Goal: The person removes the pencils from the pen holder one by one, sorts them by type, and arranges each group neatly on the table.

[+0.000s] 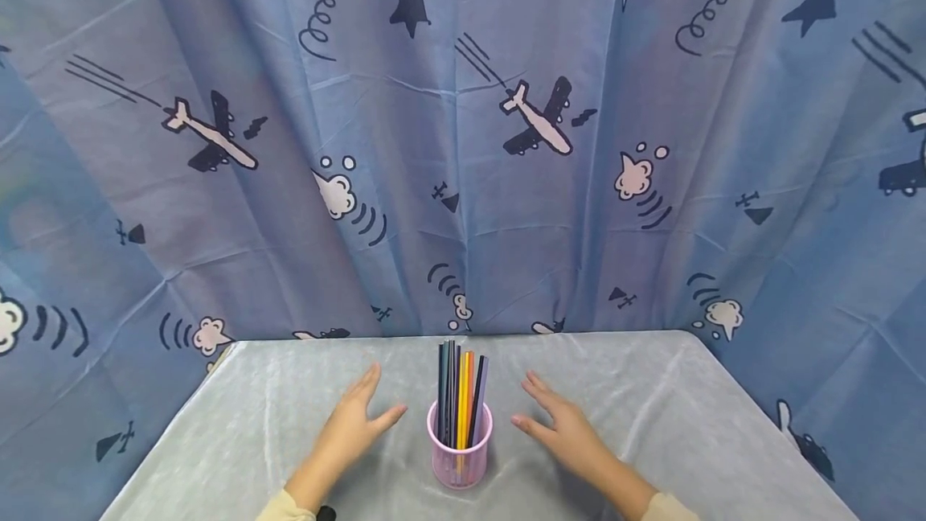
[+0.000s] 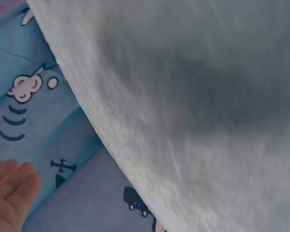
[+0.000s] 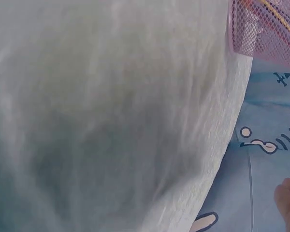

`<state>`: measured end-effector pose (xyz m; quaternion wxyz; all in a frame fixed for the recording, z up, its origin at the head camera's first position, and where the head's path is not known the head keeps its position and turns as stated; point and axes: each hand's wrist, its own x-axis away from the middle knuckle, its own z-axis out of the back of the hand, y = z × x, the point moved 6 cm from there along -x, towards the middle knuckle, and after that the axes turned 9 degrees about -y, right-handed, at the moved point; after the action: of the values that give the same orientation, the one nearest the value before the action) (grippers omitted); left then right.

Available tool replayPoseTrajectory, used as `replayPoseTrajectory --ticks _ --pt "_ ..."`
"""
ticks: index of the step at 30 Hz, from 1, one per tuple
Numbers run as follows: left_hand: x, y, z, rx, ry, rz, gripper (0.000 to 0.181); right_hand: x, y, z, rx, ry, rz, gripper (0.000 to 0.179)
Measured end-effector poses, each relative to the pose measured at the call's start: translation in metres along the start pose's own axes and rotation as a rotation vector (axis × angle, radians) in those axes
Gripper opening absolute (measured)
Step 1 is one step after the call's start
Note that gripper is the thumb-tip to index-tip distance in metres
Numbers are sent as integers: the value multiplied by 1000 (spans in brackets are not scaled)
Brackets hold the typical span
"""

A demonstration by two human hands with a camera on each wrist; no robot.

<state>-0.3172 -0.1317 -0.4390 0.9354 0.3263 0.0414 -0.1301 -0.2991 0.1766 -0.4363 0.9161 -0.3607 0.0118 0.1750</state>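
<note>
Pink mesh pencil holder (image 1: 460, 471): upright, between the two grips, touching neither.
Pencils (image 1: 464, 404): dark, yellow, orange and lilac, standing in the holder, none in either grip.
Left grip (image 1: 354, 420): spread, thumb apart, holding nothing.
Right grip (image 1: 566, 428): likewise spread, holding nothing.
Handling: pencils all seem housed; whether work is starting or finished cannot be told.
Grey-clothed bench (image 1: 651, 392): gaps flank the holder before each grip; side edges lie outward of both.
Curtain (image 1: 434, 248): beyond the far edge, past the fingertips.

Head view bright; wrist views dimmer, tablecloth (image 3: 111, 116) softly shadowed.
</note>
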Motion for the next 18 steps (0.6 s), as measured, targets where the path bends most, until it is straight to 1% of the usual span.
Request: replayPoseTrajectory --ticks 2,4,10,14,18 --pt "1 2 -3 66 0 3 80 0 -2 -2 -8 3 4 63" --pt "2 4 -5 111 1 -1 79 1 -4 -3 -16 13 11 63" --pt "6 9 -12 201 -9 17 76 2 -11 -5 -63 55 35 61" --pt "8 14 -16 278 -30 20 72 1 -12 -8 -134 63 4 58" --pt "10 19 -18 342 -26 -6 68 -2 -14 -14 -212 63 -14 58"
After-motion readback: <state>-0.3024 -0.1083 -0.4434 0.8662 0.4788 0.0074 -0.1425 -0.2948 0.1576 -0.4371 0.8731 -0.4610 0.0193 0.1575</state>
